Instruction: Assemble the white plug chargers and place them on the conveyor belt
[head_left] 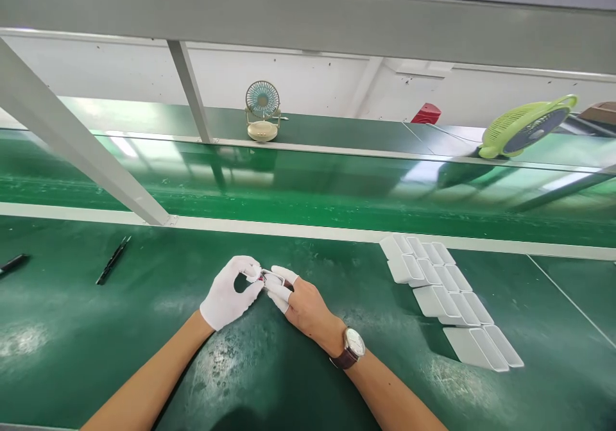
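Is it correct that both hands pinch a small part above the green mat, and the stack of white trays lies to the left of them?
Not quite. In the head view the left hand and right hand pinch the small part, but the white trays lie to their right.

White trays (450, 296), two black pens (113, 260), two small fans (262, 110).

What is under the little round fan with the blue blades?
The small fan stands on its cream base on a green shelf above the belt. Its base covers the patch of shelf right below it, so anything there cannot be seen.
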Motion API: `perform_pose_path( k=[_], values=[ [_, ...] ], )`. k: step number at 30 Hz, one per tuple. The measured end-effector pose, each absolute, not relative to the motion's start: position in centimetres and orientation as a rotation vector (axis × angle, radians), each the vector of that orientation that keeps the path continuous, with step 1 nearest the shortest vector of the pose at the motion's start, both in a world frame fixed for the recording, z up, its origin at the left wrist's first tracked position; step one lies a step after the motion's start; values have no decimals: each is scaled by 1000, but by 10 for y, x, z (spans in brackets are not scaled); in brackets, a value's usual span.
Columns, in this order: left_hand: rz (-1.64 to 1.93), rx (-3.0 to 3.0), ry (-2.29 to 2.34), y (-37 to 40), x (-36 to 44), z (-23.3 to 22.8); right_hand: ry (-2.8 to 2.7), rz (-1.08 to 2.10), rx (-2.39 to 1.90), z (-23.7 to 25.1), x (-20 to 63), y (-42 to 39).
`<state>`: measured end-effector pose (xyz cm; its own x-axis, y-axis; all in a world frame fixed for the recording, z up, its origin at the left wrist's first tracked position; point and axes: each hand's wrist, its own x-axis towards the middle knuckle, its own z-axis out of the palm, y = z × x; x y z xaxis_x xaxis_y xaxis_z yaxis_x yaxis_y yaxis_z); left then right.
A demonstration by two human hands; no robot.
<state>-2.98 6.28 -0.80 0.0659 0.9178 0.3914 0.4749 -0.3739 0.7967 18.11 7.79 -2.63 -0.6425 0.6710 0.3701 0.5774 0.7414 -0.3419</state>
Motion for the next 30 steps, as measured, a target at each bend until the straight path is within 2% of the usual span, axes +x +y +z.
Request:
perform_pose_path(
  k=[8,15,21,30],
  values=[
    [1374,1858,1368,62,-40,-10,-2308,228,-974,-9,183,80],
    [1320,1865,1384,60,-31,-9,-2357,222,-1002,-26,180,80],
    [1330,1831,1373,63,-29,-10,-2258,377,-1045,-22,177,79],
    [1315,1744,1381,64,-31,-13,-2333,288,-1104,-27,168,82]
  ],
)
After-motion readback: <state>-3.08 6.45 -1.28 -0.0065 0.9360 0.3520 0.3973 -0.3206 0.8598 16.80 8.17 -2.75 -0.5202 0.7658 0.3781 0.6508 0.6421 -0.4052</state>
